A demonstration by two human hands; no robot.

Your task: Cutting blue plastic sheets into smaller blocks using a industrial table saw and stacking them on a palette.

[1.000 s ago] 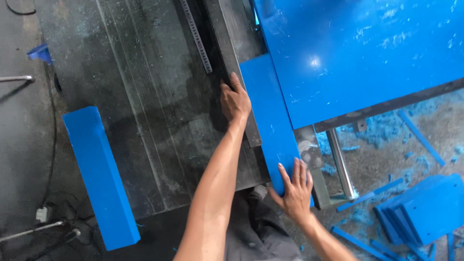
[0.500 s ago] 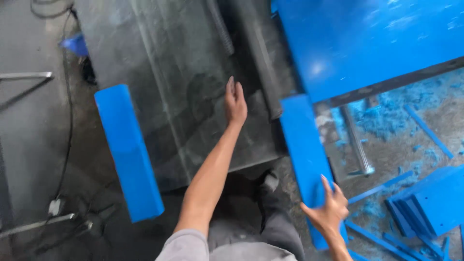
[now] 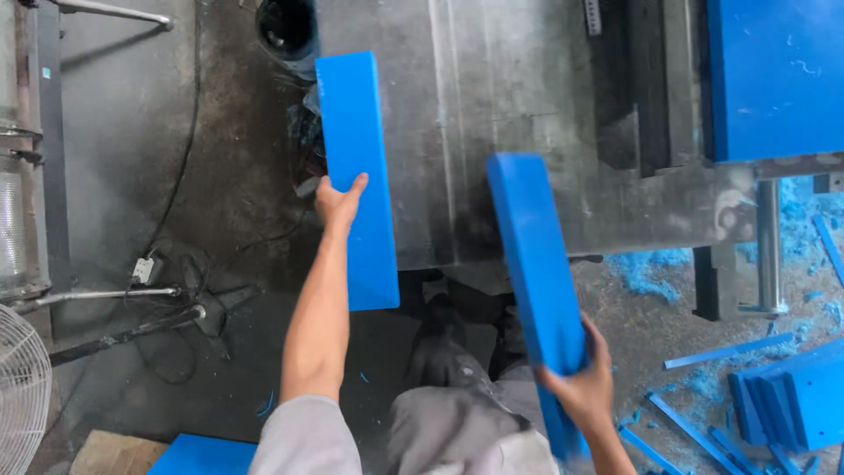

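Observation:
My right hand (image 3: 576, 380) grips the near end of a long blue plank (image 3: 534, 264), which is lifted and angled over the grey metal table (image 3: 492, 97). My left hand (image 3: 338, 200) rests with its fingers on the left edge of a second blue plank (image 3: 356, 167). That plank lies at the table's left side, its near end hanging past the table edge. The two planks are apart, with bare table between them.
A large blue sheet (image 3: 774, 70) lies at the table's far right. Blue offcuts and shavings (image 3: 774, 396) litter the floor on the right. A fan guard (image 3: 22, 387), cables (image 3: 167, 308) and a metal frame (image 3: 35, 149) stand left. Another blue piece (image 3: 207, 456) lies near my feet.
My right hand has carried its plank away from the large sheet, leftward over the table. My left hand has moved left onto the other plank's edge. The view has shifted left.

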